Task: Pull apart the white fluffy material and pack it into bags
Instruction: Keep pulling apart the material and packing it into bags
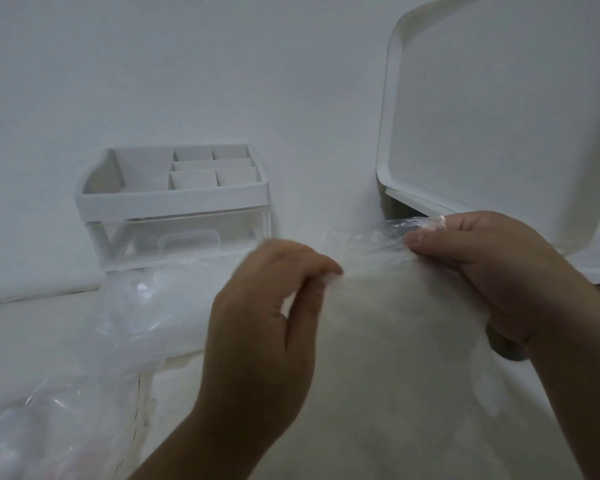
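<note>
A big mass of white fluffy material (395, 341) fills the lower middle, inside a clear plastic bag (364, 237) whose rim shows at its top. My left hand (267, 317) pinches the bag's near edge and a tuft of fluff between thumb and fingers. My right hand (492, 271) grips the bag's crumpled far edge with curled fingers, holding it up. The lower part of the bag is hidden by my arms.
More clear plastic bags (94, 358) lie crumpled at the lower left. A white desk organiser (174, 199) with compartments and a clear drawer stands against the wall. A white tray (499, 116) leans upright at the right.
</note>
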